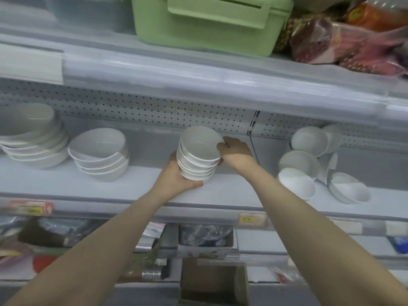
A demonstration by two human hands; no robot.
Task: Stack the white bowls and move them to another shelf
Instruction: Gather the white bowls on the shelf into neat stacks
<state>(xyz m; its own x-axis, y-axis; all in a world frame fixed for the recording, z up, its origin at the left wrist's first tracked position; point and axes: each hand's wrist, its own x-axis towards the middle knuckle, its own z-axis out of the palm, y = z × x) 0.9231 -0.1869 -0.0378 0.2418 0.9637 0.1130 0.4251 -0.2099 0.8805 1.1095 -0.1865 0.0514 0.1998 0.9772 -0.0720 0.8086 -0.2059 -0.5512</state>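
I see my left hand [179, 176] cupping the base of a tilted stack of white bowls [198, 155], while my right hand [236, 151] grips its top rim from the right, over the middle shelf [132, 187]. A far-left bowl stack [35, 140] and a second stack [99, 155] sit left of it. Loose bowls [309, 140] lean at right, and a green box [198, 25] is above.

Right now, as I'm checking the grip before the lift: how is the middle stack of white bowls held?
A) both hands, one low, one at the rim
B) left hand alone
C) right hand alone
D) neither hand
A: the left hand cups the bottom of the stack of white bowls while the right hand grips its top rim.
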